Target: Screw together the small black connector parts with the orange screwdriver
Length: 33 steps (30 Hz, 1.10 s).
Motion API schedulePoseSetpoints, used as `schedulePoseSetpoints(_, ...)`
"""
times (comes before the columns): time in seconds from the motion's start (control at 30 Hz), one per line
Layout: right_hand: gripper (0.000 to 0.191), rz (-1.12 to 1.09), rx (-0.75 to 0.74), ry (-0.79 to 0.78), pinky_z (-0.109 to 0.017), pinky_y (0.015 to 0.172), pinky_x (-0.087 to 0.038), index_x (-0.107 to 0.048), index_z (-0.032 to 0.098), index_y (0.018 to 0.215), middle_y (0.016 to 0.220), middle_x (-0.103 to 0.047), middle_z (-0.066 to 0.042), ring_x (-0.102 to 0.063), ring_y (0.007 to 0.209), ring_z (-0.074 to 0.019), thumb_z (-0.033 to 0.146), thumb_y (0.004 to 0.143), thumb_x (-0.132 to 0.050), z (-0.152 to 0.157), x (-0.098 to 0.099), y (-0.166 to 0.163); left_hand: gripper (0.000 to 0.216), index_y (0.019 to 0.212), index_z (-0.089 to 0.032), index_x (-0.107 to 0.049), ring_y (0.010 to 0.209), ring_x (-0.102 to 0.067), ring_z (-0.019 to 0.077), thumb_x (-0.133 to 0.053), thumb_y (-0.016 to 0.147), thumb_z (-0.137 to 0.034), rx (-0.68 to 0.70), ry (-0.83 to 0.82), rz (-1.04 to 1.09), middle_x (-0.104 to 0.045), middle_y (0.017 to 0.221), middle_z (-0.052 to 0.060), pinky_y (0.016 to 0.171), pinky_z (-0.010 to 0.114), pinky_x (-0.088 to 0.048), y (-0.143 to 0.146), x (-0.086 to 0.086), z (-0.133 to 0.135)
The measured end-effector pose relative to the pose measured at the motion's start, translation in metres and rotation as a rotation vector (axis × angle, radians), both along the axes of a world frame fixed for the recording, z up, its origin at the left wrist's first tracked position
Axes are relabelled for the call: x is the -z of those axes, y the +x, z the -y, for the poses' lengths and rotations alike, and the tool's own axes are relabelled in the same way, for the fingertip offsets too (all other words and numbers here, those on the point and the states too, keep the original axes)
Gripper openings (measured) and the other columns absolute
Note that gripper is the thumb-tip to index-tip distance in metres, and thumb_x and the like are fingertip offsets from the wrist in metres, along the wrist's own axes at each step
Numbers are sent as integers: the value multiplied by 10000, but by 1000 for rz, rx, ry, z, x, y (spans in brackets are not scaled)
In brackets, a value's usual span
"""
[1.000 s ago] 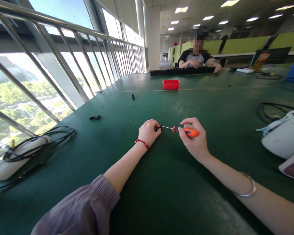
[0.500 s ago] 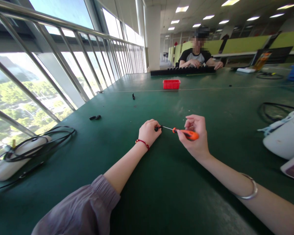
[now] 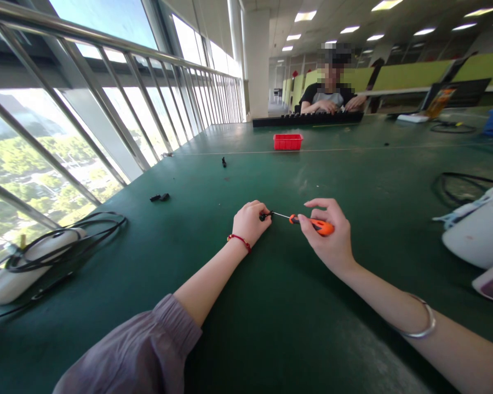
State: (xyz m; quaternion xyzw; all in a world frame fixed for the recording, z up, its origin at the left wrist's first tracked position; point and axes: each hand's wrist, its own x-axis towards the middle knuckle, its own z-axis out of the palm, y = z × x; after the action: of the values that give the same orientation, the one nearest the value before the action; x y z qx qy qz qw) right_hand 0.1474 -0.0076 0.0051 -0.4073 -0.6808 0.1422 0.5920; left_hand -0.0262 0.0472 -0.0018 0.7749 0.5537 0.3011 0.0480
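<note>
My left hand (image 3: 249, 221) is closed around a small black part (image 3: 264, 216) at the middle of the green table; the fingers cover most of it, so its kind cannot be made out. In my right hand (image 3: 331, 235) is a screwdriver (image 3: 322, 227) with an orange and black handle. Thumb and fingers grip the handle, while the index finger is raised and curved above it. The thin metal shaft points left, its tip meeting the black part beside my left fingertips.
Small black parts lie on the table (image 3: 246, 306), a pair (image 3: 159, 197) at left and one (image 3: 224, 162) farther back. Behind is a red bin (image 3: 288, 142). A cabled white device (image 3: 33, 257) lies left, a white object (image 3: 479, 227) right. A person (image 3: 331, 98) sits opposite.
My right hand has turned slightly and shifted a little down and right on the screwdriver handle. My left hand and the black part stay put. The person opposite has drawn one hand inward.
</note>
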Motion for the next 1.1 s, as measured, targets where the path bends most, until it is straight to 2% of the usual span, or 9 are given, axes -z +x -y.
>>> schedulePoseSetpoints(0.07,329,-36,22,78,-291,620,-471,-463,227,1018,745,-492,33,-533,641,-128,198,728,-616,0,0,-1,60,702,-189,-634,810,-607,174,-587,739,-178,-1,-2,-2,-664,833,20,712,278,-479,0,0,0)
schedulePoseSetpoints(0.13,378,-51,29,91,-295,632,-476,-452,231,1044,783,-495,23,-539,678,-139,206,711,-629,-1,0,-1,59,701,-190,-633,810,-607,173,-589,739,-179,-2,-6,1,-665,836,19,712,276,-478,0,0,0)
schedulePoseSetpoints(0.3,50,31,35,-17,-258,511,-411,-538,227,816,619,-526,39,-517,513,-114,273,817,-559,0,0,2,70,715,-196,-645,805,-607,171,-590,755,-208,-4,-9,9,-664,829,14,696,268,-471,0,0,0)
schedulePoseSetpoints(0.43,49,29,87,49,-256,501,-392,-547,227,788,578,-539,45,-499,479,-113,253,829,-543,-1,1,5,83,762,-213,-667,814,-608,171,-592,778,-247,-15,-16,-6,-672,848,6,680,264,-466,0,0,1)
schedulePoseSetpoints(0.53,70,27,128,36,-260,555,-419,-578,218,808,678,-605,15,-552,570,-129,274,835,-545,-6,3,7,94,787,-227,-681,822,-610,169,-596,790,-266,-23,-25,3,-680,853,1,692,264,-471,-1,0,0)
schedulePoseSetpoints(0.73,151,126,109,-52,-289,662,-441,-644,210,889,821,-654,-27,-588,707,-162,299,851,-527,-14,7,9,122,821,-207,-703,798,-626,162,-612,779,-276,-3,-91,127,-696,864,10,707,271,-482,-4,3,-5)
schedulePoseSetpoints(0.83,181,231,120,-118,-294,687,-443,-656,215,943,846,-624,-36,-581,733,-167,290,846,-523,-17,11,9,128,829,-193,-710,789,-629,162,-628,767,-269,28,-124,181,-705,854,21,713,270,-488,-5,5,-9)
schedulePoseSetpoints(0.93,195,316,134,-211,-290,681,-440,-653,220,969,845,-585,-30,-564,709,-158,258,833,-519,-18,13,9,131,817,-192,-715,777,-629,164,-644,757,-284,39,-140,209,-710,832,21,713,278,-486,-6,6,-11)
schedulePoseSetpoints(1.1,187,344,128,-292,-314,740,-444,-613,214,977,932,-592,-37,-579,789,-181,236,811,-530,-20,14,9,129,812,-186,-713,749,-615,155,-644,762,-283,41,-130,248,-698,831,25,701,282,-481,-5,7,-12)
